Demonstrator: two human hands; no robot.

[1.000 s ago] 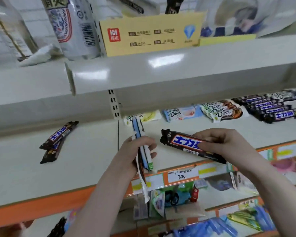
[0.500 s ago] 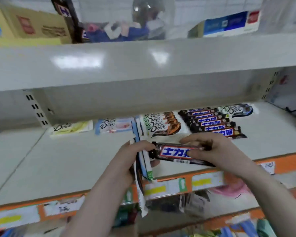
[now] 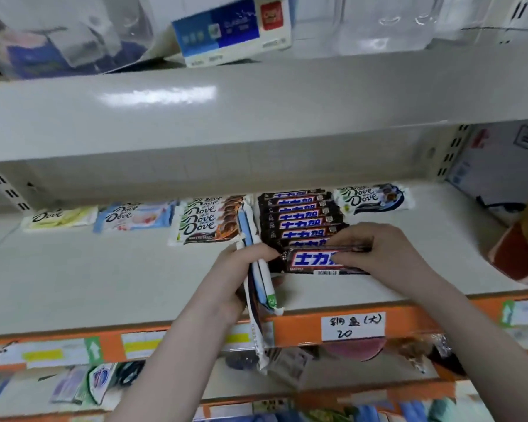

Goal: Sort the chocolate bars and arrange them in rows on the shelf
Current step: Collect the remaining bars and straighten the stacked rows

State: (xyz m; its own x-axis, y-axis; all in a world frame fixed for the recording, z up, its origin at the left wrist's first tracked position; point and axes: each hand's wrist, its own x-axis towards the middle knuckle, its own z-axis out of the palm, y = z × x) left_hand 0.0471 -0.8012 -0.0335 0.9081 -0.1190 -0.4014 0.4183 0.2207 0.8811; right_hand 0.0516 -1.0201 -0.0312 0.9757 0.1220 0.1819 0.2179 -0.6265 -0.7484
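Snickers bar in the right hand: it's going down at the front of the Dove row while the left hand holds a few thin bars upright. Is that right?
Not quite. The head view shows the right hand setting the Snickers bar at the front of the Snickers row, not the Dove row, which lies just to its left. The rest holds: the left hand holds a few thin bars upright.

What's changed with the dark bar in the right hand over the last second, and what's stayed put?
The right hand has carried the dark bar forward to the front end of the row of dark bars on the shelf, and still grips it. The left hand keeps holding its bundle of bars; the Dove bars lie as before.
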